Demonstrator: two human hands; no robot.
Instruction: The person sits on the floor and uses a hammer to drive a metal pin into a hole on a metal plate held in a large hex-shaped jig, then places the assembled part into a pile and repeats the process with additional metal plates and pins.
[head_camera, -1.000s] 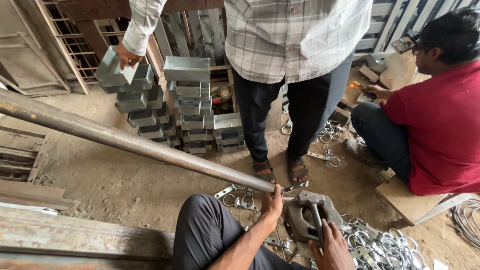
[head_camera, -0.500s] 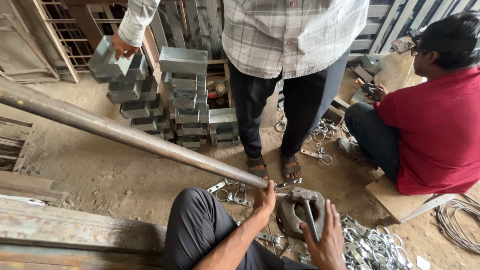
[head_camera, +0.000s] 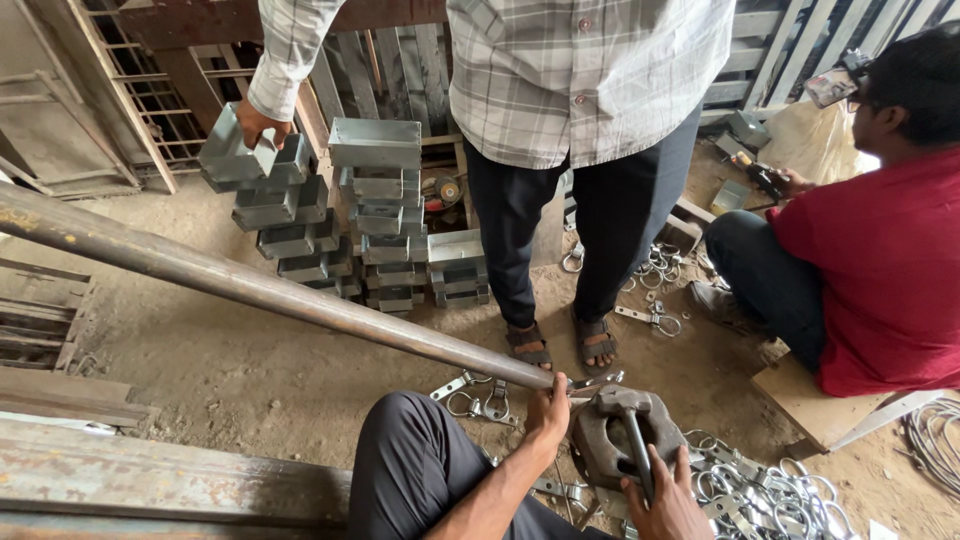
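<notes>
Down near the floor, the left hand (head_camera: 548, 415) pinches a small metal ring clamp (head_camera: 592, 383) upon a heavy rusty iron block (head_camera: 610, 440); the right hand (head_camera: 660, 500) grips a dark steel hammer (head_camera: 632, 425), probably heavy, low on the handle.

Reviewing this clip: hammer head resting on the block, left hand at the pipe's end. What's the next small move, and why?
Probably lift the hammer a little for a tap. The right hand grips its handle with the head lying on the worn metal block, while the left hand steadies a small metal piece at the block's edge, beside the long pipe. Whether that piece is seated cannot be told.
</notes>
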